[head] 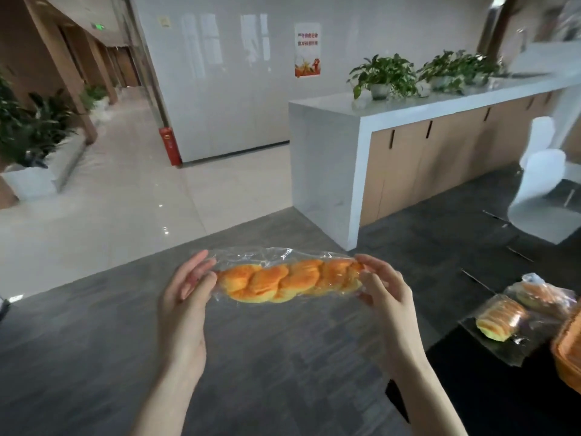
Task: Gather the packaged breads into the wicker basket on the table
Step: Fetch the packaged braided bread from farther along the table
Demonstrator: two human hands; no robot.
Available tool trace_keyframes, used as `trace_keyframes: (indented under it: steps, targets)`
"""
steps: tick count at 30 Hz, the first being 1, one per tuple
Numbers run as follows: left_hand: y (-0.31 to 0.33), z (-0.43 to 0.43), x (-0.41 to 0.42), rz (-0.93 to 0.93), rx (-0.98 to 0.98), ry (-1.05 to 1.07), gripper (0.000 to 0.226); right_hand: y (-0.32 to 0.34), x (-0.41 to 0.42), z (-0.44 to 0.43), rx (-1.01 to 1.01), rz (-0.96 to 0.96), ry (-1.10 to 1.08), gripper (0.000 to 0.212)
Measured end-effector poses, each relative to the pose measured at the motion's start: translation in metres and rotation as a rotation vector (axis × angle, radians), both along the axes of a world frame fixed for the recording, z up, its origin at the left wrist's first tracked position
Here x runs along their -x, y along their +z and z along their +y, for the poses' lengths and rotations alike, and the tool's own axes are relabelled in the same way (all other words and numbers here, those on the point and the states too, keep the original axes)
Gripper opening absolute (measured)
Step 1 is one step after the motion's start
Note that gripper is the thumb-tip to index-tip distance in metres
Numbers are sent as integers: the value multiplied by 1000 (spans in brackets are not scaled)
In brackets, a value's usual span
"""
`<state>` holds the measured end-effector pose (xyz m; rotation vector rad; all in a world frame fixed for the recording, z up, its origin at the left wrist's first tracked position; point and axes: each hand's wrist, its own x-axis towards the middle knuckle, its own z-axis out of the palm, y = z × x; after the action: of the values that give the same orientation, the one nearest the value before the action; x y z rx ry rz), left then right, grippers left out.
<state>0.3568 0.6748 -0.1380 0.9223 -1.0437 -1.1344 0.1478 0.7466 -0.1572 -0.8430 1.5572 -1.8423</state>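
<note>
Both hands hold a long braided bread in a clear wrapper, level in the air above the grey floor. The left hand pinches its left end, the right hand grips its right end. To the right, two more packaged breads lie on the dark worktop, just beside the wicker basket at the picture's edge.

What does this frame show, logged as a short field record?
held item: braided bread in clear wrap, level, off the table
left hand: fingers on its left end
right hand: fingers on its right end
on table: two packaged breads
wicker basket: right edge, partly cut off
</note>
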Motion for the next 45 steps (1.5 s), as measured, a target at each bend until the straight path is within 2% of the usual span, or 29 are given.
trace_keyframes:
  steps: [4, 10, 15, 22, 25, 28, 34, 37, 40, 45]
  targets:
    - [11, -124, 46, -31, 24, -222, 31, 7, 26, -82, 5, -28, -229, 25]
    - [32, -251, 158, -31, 80, -548, 33, 33, 87, -147, 15, 27, -565, 22]
    - [30, -309, 274, 25, 77, -770, 30, 28, 162, -182, 27, 104, -777, 19]
    - [39, -364, 432, 7, 124, -984, 29, 27, 287, -227, 19, 86, -984, 18]
    - [44, -363, 503, -35, 122, -1128, 29, 26, 322, -220, -11, 86, -1131, 12]
    - [36, -341, 575, -46, 83, -1328, 30, 18, 349, -198, -94, 49, -1342, 25]
    - [-1, -256, 701, -161, 42, -1769, 36, -20, 378, -151, -146, -103, -1755, 15]
    - [-30, -214, 755, -306, 110, -2033, 41, -50, 392, -143, -193, -220, -2013, 12]
    - [-64, -190, 786, -490, 156, -2179, 41, -75, 398, -145, -248, -357, -2157, 19]
    - [-104, -152, 815, -829, 207, -2416, 52, -113, 402, -153, -272, -681, -2355, 16]
